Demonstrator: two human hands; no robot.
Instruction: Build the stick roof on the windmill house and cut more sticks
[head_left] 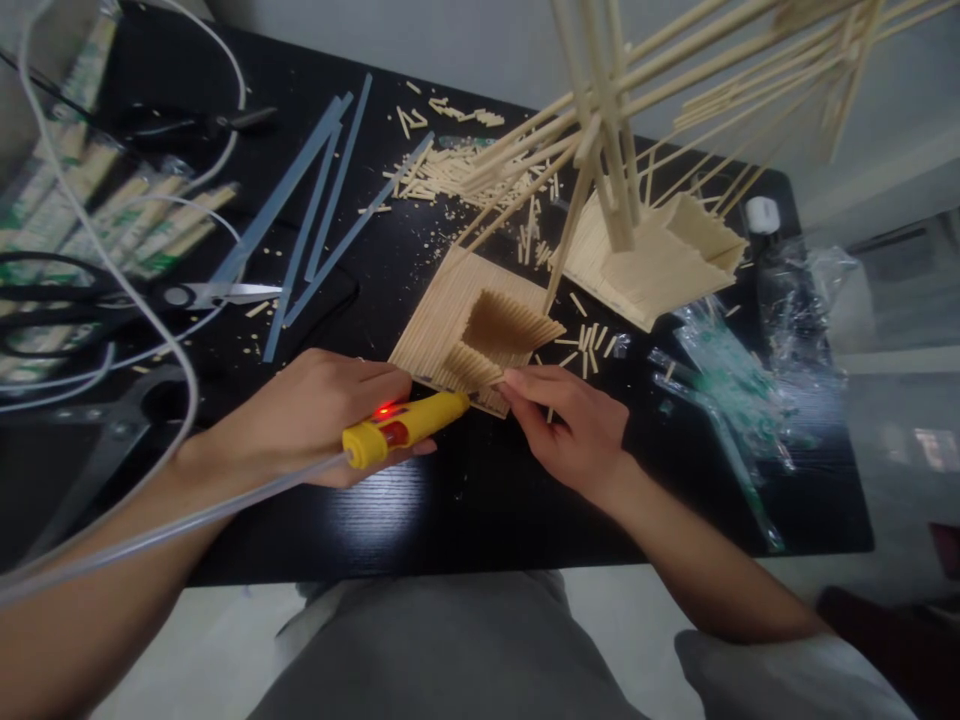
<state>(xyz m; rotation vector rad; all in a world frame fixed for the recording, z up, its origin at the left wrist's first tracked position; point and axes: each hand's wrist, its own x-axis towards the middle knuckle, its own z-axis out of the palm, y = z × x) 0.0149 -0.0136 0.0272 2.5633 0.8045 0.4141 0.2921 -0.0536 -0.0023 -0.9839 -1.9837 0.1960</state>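
A wooden-stick panel (427,315) with an open box (504,328) built on it sits on a black table (525,520); at its near edge, the left hand (326,412) has its fingers wrapped around a yellow glue gun (429,414), nozzle close to the box, while the right hand's (574,420) fingers pinch a thin stick at the box's near side. Beyond the panel lie scattered stick offcuts (442,172), left of it scissors (244,293), and right of it crumpled plastic wrapping (724,365).
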